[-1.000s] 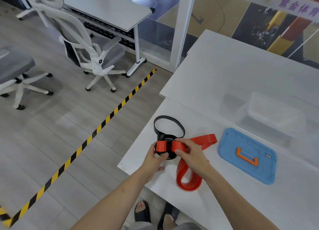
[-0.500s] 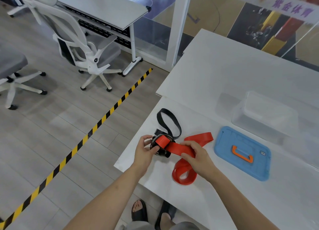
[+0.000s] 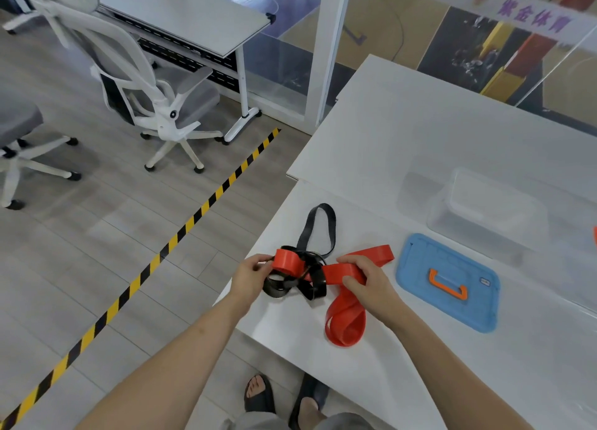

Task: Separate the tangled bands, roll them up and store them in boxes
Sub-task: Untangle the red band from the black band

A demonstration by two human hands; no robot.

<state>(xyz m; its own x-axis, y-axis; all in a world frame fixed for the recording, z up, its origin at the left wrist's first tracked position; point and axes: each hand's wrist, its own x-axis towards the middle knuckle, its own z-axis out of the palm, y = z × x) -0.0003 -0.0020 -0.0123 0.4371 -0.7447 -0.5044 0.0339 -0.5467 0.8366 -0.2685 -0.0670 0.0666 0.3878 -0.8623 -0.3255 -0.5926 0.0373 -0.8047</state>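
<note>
A red band (image 3: 345,320) and a black band (image 3: 318,232) lie tangled near the white table's front left corner. My left hand (image 3: 250,276) pinches a red loop at the left end of the knot, where black coils wrap around it. My right hand (image 3: 365,281) grips the red band just right of the knot. One red end sticks out toward the right, and a red loop hangs toward the table's front edge. A black loop reaches away from me on the tabletop.
A blue box lid (image 3: 449,281) with an orange handle lies right of my hands. Behind it stands a clear plastic box (image 3: 491,210). The white table (image 3: 420,139) ends at its left edge near my left hand; office chairs (image 3: 145,84) and striped floor tape (image 3: 181,232) are to the left.
My hands have moved apart, stretching the red band out of the knot. The black loop has narrowed and the black coils have loosened.
</note>
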